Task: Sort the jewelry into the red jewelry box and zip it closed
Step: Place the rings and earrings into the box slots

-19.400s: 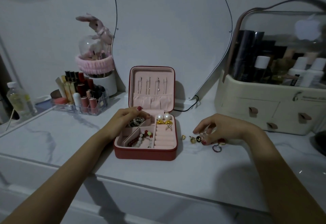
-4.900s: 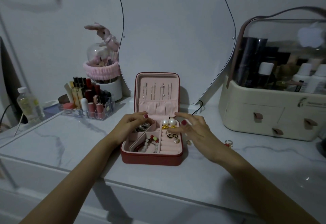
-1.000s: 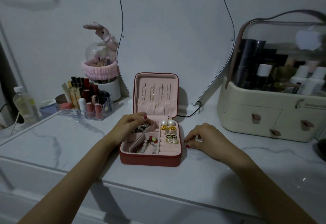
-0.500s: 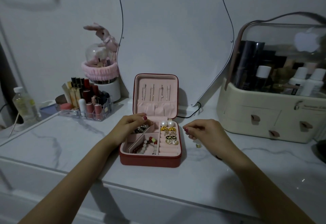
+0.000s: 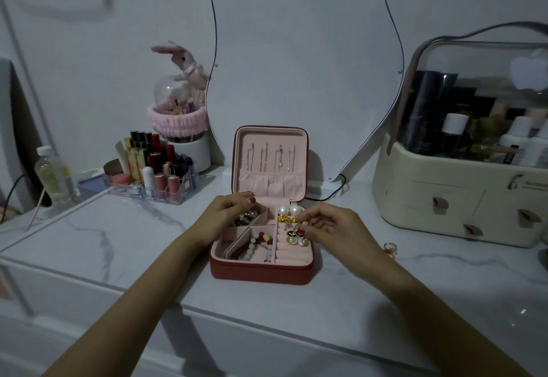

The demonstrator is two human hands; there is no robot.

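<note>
head view: illegible cosmetics organizer (image 5: 444,198) lettering

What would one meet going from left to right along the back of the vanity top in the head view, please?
Clear bottle → lipstick organizer → pink headband holder → red jewelry box → cream cosmetics case.

left hand (image 5: 228,216) fingers curled, right hand (image 5: 329,227) fingertips pinched together

Dim, bluish, grainy view; wide-angle edges bend and blur.
</note>
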